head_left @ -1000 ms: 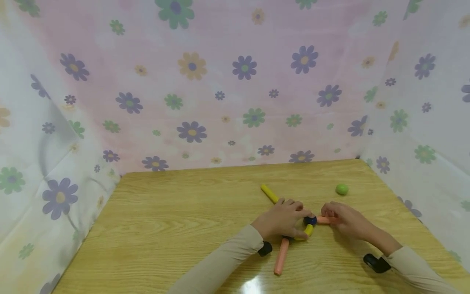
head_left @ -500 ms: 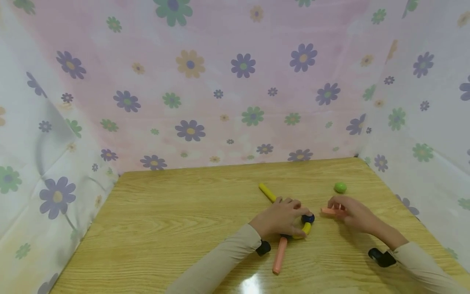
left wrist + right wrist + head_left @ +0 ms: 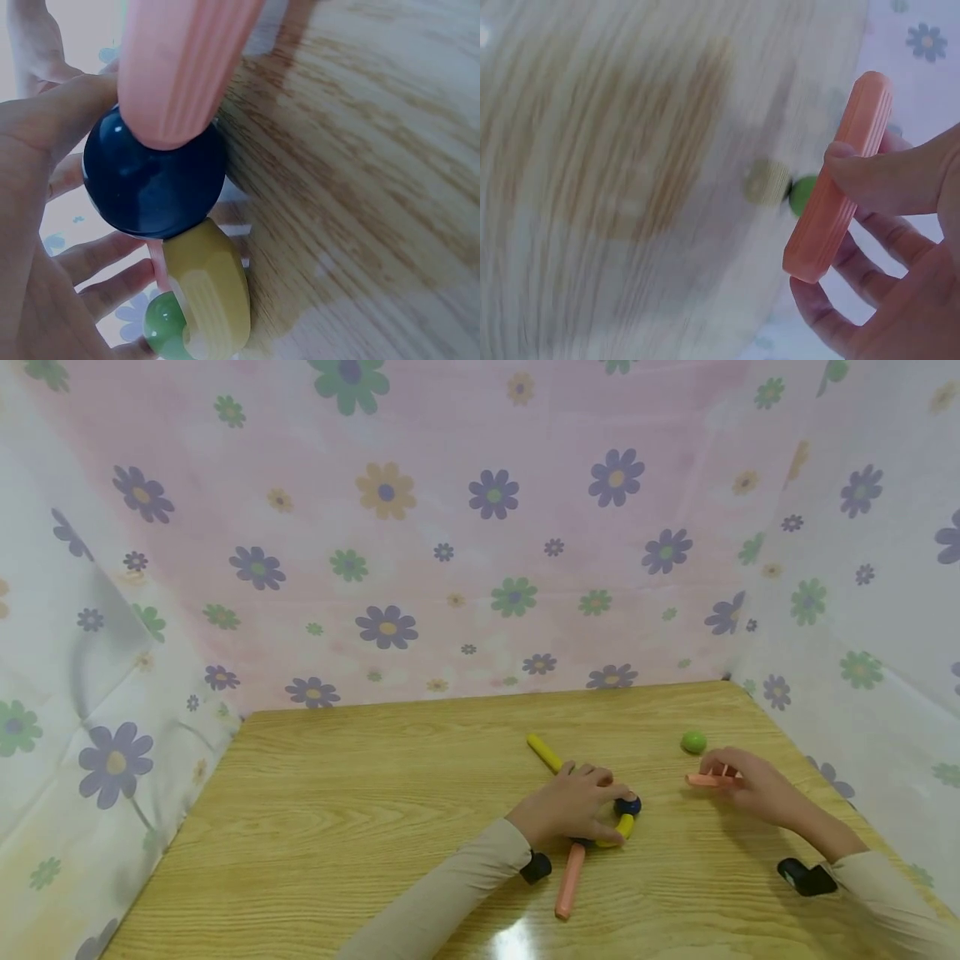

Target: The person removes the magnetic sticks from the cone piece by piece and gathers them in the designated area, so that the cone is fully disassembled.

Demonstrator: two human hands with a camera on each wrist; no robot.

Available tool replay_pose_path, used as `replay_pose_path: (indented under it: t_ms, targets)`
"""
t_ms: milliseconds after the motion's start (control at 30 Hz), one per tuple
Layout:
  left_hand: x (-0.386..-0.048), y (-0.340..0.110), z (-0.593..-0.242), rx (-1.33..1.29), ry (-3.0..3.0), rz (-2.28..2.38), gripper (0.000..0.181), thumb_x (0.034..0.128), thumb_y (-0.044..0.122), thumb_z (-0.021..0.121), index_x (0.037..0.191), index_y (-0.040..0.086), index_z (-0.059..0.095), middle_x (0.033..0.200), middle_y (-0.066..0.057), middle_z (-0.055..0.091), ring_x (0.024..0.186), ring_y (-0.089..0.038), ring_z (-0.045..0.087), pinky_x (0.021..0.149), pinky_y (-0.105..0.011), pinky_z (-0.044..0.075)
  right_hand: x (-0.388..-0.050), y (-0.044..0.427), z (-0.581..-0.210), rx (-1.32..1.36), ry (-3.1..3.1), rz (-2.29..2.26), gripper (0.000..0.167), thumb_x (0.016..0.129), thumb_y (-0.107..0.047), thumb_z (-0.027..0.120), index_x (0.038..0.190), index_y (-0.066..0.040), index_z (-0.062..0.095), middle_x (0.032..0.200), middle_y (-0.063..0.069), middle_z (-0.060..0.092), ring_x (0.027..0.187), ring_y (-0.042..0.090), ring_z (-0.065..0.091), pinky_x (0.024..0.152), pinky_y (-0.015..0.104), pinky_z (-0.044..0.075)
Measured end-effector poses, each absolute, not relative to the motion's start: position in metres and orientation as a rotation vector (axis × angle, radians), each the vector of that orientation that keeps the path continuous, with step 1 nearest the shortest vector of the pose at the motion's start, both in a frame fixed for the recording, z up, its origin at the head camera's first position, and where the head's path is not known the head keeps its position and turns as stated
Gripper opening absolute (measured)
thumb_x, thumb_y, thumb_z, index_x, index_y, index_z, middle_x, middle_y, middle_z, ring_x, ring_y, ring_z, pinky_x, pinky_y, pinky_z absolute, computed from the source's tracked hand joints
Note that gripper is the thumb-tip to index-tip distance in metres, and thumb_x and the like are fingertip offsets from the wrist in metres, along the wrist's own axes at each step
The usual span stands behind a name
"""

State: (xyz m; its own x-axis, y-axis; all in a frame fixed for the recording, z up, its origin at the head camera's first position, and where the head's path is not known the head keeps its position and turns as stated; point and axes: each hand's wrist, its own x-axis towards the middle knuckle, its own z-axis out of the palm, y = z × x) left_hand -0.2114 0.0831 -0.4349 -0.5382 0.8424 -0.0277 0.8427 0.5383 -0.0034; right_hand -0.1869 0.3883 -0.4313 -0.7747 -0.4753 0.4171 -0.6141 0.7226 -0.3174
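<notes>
Flowered cloth [image 3: 450,531] hangs behind and to both sides of a wood-grain worktop [image 3: 360,793], which gives the pieces a flat place to lie. Leftmost, a yellow rod [image 3: 543,752] lies beyond the left fingers, slanting back toward them; its near end is hidden. On the near side of those fingers a pink rod [image 3: 570,881] points toward the person; the left wrist view shows its far end meeting a dark ball [image 3: 154,184]. Arched over this cluster, the left hand [image 3: 566,806] has its index finger on the blue ball [image 3: 628,805] and its thumb on the yellow curve [image 3: 626,828] joined to it, clamped on the pair, probably so that nothing slides. Farther right, a green ball [image 3: 693,742] sits by itself just beyond the right fingers. Nearer, a pink bar [image 3: 840,184] is pinched between thumb and fingers of the right hand [image 3: 761,789], apart from the blue ball; the hold seems chosen to leave the tip toward the left fingers free.
</notes>
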Motion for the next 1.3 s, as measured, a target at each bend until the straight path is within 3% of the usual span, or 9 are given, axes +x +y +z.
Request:
replay_pose_path:
  t_ms: [733,1300]
  targets:
    - [-0.211,0.08,-0.434,1.531,2.738,-0.01,0.067,0.0831,0.07,0.048,0.142,0.04,0.038,0.135,0.007,0.044,0.125,-0.013,0.038,0.103,-0.041,0.029,-0.216,0.453,-0.423,0.613,-2.828,0.669,0.029,0.077,0.016,0.064,0.101,0.0,0.062,0.09,0.009,0.058,0.072,0.009,0.052,0.057,0.027,0.046]
    - [-0.21,0.079,-0.432,1.528,2.717,0.032,0.066,0.0836,0.07,0.048,0.142,0.04,0.039,0.132,0.008,0.044,0.126,-0.013,0.037,0.105,-0.043,0.028,-0.244,0.464,-0.434,0.472,-3.006,0.701,0.026,0.073,0.014,0.059,0.092,-0.003,0.063,0.087,0.012,0.06,0.07,0.019,0.052,0.056,0.031,0.041]
